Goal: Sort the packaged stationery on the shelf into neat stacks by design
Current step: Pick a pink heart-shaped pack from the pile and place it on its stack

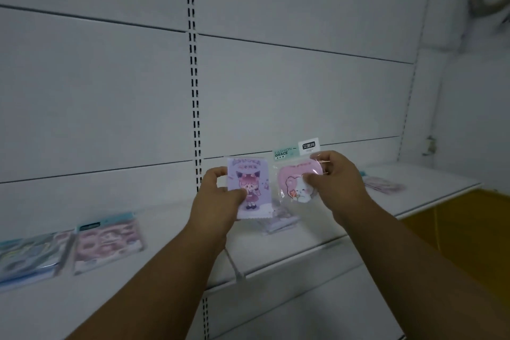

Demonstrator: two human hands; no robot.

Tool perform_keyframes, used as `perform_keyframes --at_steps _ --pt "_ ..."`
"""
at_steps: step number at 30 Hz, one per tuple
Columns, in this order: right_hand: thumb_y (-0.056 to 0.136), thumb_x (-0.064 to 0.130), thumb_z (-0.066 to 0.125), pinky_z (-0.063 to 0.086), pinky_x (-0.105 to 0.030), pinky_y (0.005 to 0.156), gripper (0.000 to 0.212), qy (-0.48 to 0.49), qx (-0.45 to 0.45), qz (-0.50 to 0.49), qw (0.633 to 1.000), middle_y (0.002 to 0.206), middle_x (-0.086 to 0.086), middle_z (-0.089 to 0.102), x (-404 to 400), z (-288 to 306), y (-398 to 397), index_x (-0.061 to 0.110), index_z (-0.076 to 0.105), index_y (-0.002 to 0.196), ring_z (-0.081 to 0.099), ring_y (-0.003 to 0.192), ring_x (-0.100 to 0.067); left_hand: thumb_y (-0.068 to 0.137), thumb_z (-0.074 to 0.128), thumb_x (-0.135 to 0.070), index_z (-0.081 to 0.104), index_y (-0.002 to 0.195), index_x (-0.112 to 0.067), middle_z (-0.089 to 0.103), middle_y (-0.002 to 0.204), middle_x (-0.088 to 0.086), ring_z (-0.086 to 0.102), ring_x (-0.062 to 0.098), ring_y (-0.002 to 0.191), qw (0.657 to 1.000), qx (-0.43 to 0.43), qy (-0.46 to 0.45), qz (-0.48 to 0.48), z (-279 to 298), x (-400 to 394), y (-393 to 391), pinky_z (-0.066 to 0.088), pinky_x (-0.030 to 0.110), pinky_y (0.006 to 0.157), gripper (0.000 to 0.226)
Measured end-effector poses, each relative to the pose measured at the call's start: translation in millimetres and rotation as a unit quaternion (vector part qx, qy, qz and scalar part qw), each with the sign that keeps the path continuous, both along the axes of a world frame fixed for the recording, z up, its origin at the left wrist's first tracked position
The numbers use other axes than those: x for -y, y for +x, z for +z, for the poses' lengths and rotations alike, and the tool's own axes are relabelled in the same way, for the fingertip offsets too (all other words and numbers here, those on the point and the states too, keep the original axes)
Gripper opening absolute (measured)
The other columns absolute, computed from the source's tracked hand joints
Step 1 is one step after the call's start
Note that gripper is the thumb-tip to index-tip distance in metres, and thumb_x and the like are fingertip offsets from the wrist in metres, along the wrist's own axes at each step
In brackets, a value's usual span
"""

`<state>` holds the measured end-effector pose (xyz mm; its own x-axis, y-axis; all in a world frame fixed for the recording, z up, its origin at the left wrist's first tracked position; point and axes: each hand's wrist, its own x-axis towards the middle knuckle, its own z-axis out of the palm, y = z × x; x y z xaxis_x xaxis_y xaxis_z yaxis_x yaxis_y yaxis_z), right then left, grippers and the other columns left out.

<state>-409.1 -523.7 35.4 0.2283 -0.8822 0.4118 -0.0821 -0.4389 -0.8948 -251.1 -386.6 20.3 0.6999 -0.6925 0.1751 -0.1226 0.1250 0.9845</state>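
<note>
My left hand (218, 196) holds a purple packet with a cartoon girl (252, 182) upright above the white shelf (176, 232). My right hand (335, 182) grips a clear packet with a pink bear design (292, 182) and a "Fashion Grace" header, side by side with the purple one. Below them, partly hidden, a small pile of packets (278, 222) lies on the shelf. At the far left lie a pink packet stack (107, 240) and a blue packet stack (27, 257). More purple-pink packets (383, 185) lie on the shelf to the right.
A white back panel with a slotted upright (194, 91) rises behind the shelf. A yellow surface (455, 229) shows below the shelf at the right. A clear divider (234, 265) sits at the shelf's front edge.
</note>
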Motion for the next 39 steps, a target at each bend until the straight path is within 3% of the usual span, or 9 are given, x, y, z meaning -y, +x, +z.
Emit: perform_keyframes --at_steps 8,12,17,24,26,29,33,35,39 --pt "0.075 0.002 0.071 0.057 -0.035 0.078 0.031 -0.079 -0.051 0.066 0.993 0.089 0.001 0.072 91 7 -12 0.026 0.062 0.093 0.069 0.086 -0.02 0.083 0.072 -0.008 0.053 0.108 -0.026 0.067 0.093 0.002 0.071 0.023 0.079 0.987 0.036 0.089 0.131 -9 85 -14 0.063 0.039 0.063 0.036" --pt "0.076 0.001 0.07 0.058 -0.038 0.079 0.033 -0.075 -0.061 0.119 0.988 0.094 -0.002 0.072 115 -1 -6 0.025 0.061 0.097 0.07 0.086 -0.021 0.081 0.074 -0.013 0.059 0.105 -0.014 0.066 0.099 0.011 0.066 0.025 0.082 0.967 0.042 0.174 0.181 -19 104 -10 0.055 0.031 0.056 0.029" --pt "0.075 0.002 0.073 0.058 -0.043 0.082 0.033 -0.06 -0.065 0.174 0.981 0.095 -0.002 0.072 127 -11 -2 0.021 0.062 0.1 0.07 0.088 -0.022 0.069 0.082 -0.038 0.066 0.095 -0.006 0.069 0.091 0.01 0.065 0.024 0.083 0.908 0.143 0.334 0.21 -24 110 -10 0.052 0.031 0.073 0.044" --pt "0.077 -0.002 0.071 0.058 -0.033 0.073 0.035 -0.014 -0.037 0.182 0.982 0.101 -0.006 0.073 125 -9 -10 0.018 0.062 0.103 0.071 0.087 -0.021 0.064 0.078 -0.064 0.051 0.077 -0.014 0.057 0.078 0.0 0.057 0.019 0.08 0.822 0.278 0.469 0.163 -12 105 -23 0.044 0.028 0.069 0.058" --pt "0.078 -0.003 0.071 0.059 -0.034 0.074 0.036 -0.003 -0.033 0.181 0.983 0.103 -0.005 0.073 124 -4 -17 0.02 0.062 0.104 0.071 0.088 -0.02 0.066 0.076 -0.066 0.054 0.082 -0.014 0.056 0.076 -0.001 0.056 0.017 0.076 0.811 0.327 0.452 0.175 -5 107 -23 0.042 0.028 0.066 0.059" --pt "0.076 -0.002 0.074 0.06 -0.046 0.081 0.038 0.008 -0.041 0.172 0.984 0.1 -0.005 0.074 127 0 -30 0.017 0.063 0.107 0.072 0.088 -0.025 0.087 0.061 -0.051 0.062 0.096 -0.017 0.064 0.086 -0.002 0.058 0.016 0.079 0.876 0.34 0.288 0.185 6 119 -34 0.045 0.029 0.07 0.034" --pt "0.076 -0.004 0.074 0.061 -0.038 0.074 0.034 0.013 -0.047 0.171 0.984 0.096 -0.006 0.075 134 1 -53 0.011 0.066 0.105 0.074 0.084 -0.024 0.098 0.05 -0.034 0.066 0.1 -0.015 0.07 0.091 0.001 0.061 0.017 0.068 0.986 0.135 0.083 0.057 21 147 -63 0.05 0.032 0.064 0.025" --pt "0.078 -0.003 0.074 0.058 -0.034 0.069 0.03 0.019 -0.063 0.17 0.983 0.095 -0.006 0.076 141 1 -66 0.011 0.067 0.103 0.074 0.082 -0.022 0.095 0.056 -0.025 0.068 0.094 -0.01 0.071 0.086 0.005 0.058 0.017 0.059 0.996 0.067 0.043 0.032 21 163 -72 0.046 0.029 0.058 0.019" --pt "0.078 0.003 0.074 0.058 -0.037 0.069 0.026 0.003 -0.116 0.12 0.986 0.092 -0.016 0.073 169 2 -87 0.005 0.069 0.104 0.07 0.077 -0.027 0.085 0.066 -0.012 0.066 0.08 -0.007 0.07 0.079 0.008 0.058 0.016 0.053 0.996 0.072 0.043 0.041 12 201 -82 0.042 0.025 0.051 0.006"
